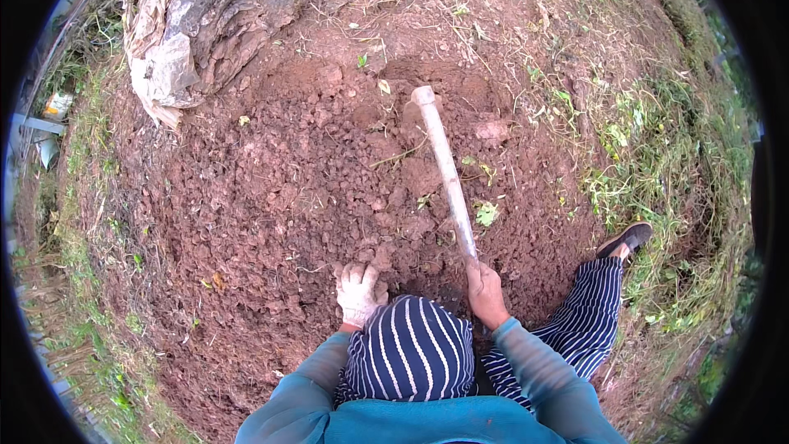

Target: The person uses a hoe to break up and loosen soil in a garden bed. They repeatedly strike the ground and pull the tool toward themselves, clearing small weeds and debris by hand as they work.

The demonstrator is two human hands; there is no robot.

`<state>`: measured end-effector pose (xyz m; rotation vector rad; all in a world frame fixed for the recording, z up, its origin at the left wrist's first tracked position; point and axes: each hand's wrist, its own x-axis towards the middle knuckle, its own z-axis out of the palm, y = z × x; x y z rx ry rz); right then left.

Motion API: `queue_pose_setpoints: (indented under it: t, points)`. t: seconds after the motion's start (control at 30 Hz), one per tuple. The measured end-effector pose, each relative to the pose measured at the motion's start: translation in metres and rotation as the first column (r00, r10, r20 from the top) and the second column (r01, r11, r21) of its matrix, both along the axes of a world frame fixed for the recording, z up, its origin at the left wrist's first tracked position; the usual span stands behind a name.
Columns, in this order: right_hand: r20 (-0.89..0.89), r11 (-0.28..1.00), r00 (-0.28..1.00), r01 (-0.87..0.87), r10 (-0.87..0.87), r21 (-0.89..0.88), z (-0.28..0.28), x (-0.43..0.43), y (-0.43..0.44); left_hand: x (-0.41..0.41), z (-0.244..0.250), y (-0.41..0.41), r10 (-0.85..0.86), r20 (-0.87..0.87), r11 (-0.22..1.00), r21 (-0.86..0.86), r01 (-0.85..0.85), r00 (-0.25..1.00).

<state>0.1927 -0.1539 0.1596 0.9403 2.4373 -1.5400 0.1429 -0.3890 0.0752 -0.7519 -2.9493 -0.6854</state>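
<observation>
My bare right hand (487, 293) grips the wooden handle (452, 182) of a hoe. The handle runs away from me to its collar, and the head (419, 108) rests at the loose reddish soil, its blade mostly hidden. My left hand (359, 291), in a dirty white glove, is beside my striped knee at the soil, over or against a clod (377, 256). Its fingers are bent; whether they hold anything is not visible.
Broken soil (277, 197) spreads before me. A dirty crumpled sheet or sack (179, 55) lies at the upper left. Weeds and cut grass (653, 166) line the right side. My shoe (627, 239) rests at their edge. Small leaves (486, 214) lie beside the handle.
</observation>
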Motion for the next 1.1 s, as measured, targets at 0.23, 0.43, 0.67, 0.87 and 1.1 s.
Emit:
queue_pose_setpoints:
  t: [0.23,0.43,0.67,0.87,1.1]
  points:
    - [-0.243,0.946,0.949,0.122,-0.2,-0.3,0.089,-0.055,0.032,0.002,0.003,0.003,0.016,0.022,0.999,0.035,-0.016,1.0]
    - [-0.702,0.904,0.659,-0.078,-0.269,-0.42,0.104,-0.207,0.009,0.0,0.006,-0.002,0.008,0.016,1.0,0.013,-0.009,1.0]
    - [-0.196,0.995,0.975,-0.101,0.1,0.005,-0.026,-0.164,-0.042,0.01,0.006,-0.003,0.011,0.104,1.0,-0.015,-0.009,0.995]
    - [-0.121,0.962,0.96,-0.261,0.251,-0.076,0.044,-0.07,-0.025,0.002,-0.001,-0.002,0.005,0.038,1.0,0.002,-0.005,0.999]
    - [-0.409,0.975,0.9,-0.202,0.148,-0.092,0.11,-0.107,-0.004,0.0,0.004,0.002,0.015,0.003,0.999,0.044,-0.015,1.0]
